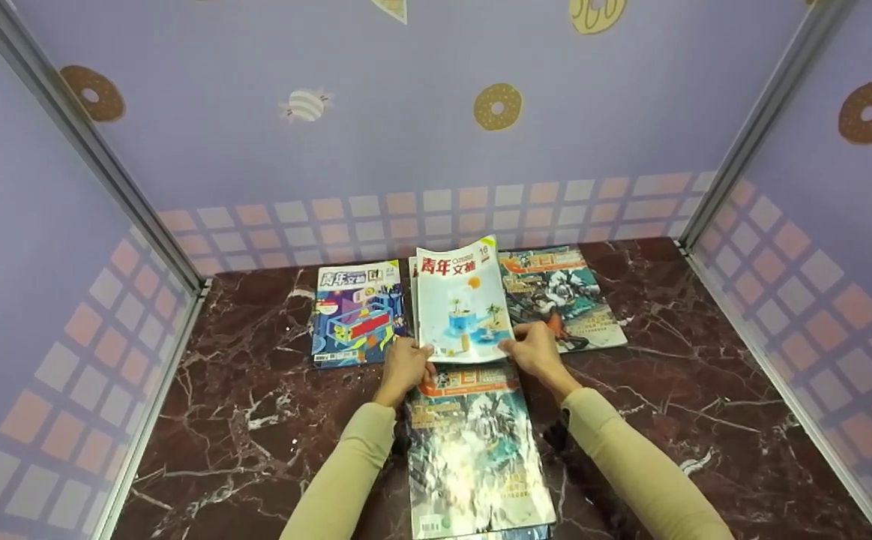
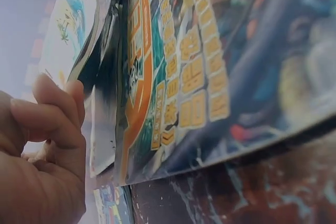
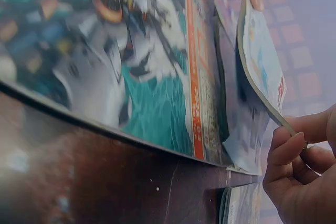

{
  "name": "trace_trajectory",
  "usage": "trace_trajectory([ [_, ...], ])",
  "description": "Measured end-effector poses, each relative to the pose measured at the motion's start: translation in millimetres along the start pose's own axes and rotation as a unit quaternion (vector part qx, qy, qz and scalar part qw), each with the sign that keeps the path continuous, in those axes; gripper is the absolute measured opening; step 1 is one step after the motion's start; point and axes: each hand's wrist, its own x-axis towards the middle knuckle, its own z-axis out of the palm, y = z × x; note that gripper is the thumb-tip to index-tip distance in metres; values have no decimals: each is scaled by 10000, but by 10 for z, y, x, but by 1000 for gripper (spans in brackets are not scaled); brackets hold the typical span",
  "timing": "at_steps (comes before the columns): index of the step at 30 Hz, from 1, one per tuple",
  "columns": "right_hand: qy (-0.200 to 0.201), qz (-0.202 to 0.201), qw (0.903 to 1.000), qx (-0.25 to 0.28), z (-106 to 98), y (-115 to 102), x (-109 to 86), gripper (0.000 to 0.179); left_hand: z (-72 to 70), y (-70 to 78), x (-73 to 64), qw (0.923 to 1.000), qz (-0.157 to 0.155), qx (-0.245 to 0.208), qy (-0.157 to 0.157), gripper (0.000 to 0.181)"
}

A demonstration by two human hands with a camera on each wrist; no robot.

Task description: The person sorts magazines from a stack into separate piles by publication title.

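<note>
- Walls [image 1: 436,157], lilac with printed doughnuts, sweets and pale squares, rise at the left, right and far edges of the desk.
- The desk [image 1: 705,397] is dark red with white veins; its near edge is out of frame.
- The pile [image 1: 480,450] lies nearest the person, between the sleeves [image 1: 338,480], a glossy teal cover uppermost, long axis running toward the far edge.
- The teal magazine [image 1: 570,292], with a matching cover, lies flat by the far edge, toward the far right corner, slightly skewed.
- The white magazine [image 1: 462,300] is held just beyond the pile, near the middle of the far edge, its near end raised and its sheets bowed. It lies straight ahead of both hands, long axis pointing away from the person; neither hand is nearer, since each has one near corner.
- A strip of the under cover [image 1: 412,281] shows along its left side.
- The blue magazine [image 1: 357,319] lies flat toward the desk's far left corner, just left of the white one.
- The right hand [image 1: 539,352] pinches the near right corner, thumb on top, fingers bent beneath.
- The left hand [image 1: 407,364] pinches the near left corner, thumb over the cover, fingers curled below.
</note>
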Motion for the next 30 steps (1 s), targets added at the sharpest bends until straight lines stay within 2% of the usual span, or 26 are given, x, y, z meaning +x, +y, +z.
trace_trajectory([
  [4,30,-78,9998,-180,34,40,111,8,59,-189,259,9999,-31,123,34,25],
  [8,17,-86,9995,-303,70,47,197,10,60,-389,528,9994,-86,324,-98,29],
  [12,-44,-6,9992,-404,109,53,275,11,-11,-219,454,9992,-158,325,-182,32],
  [15,-50,40,9991,-422,150,90,340,10,-39,-40,344,9988,-400,236,-174,31],
  [16,-36,-9,9991,-428,179,152,379,10,-35,-23,329,9986,-445,234,-150,30],
  [20,90,-137,9988,-461,325,396,540,11,9,-32,316,9978,-623,242,27,30],
  [24,256,-251,9978,-550,428,538,636,9,27,-80,329,9980,-591,200,135,32],
  [28,413,-364,9957,-741,483,638,730,10,46,-171,406,9989,-416,142,174,33],
  [30,468,-413,9947,-819,509,696,775,11,76,-271,484,9991,-191,241,305,35],
])
